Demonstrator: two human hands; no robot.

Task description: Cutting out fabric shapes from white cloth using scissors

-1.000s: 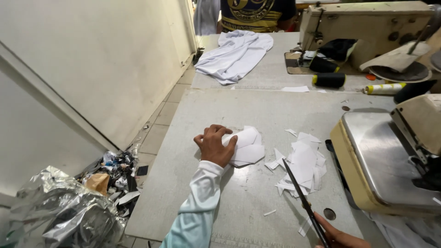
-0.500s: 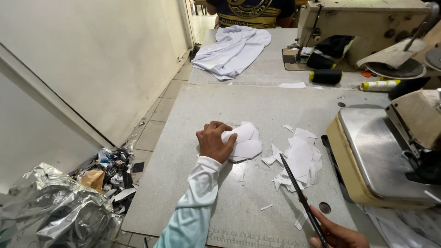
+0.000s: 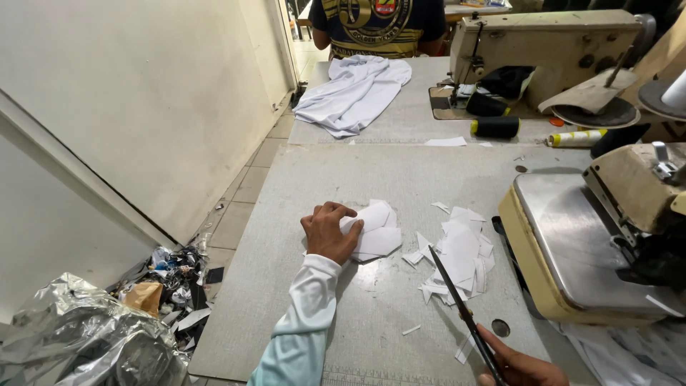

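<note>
left hand (image 3: pixel 330 232): fingers spread flat, pinning the white cut pieces (image 3: pixel 375 232) mid-counter so they don't slide
right hand (image 3: pixel 525 366): fingers wrapped round scissors (image 3: pixel 463 317), near edge, blades together pointing toward the scraps (image 3: pixel 456 254)

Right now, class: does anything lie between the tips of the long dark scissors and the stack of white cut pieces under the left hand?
Nothing visible: bare grey tabletop separates the long dark scissors from the white stack under the left hand. The scattered white scraps lie right of that line.

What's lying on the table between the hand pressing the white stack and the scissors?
In the head view, only bare grey table lies between the left hand on the white stack and the scissors.
</note>
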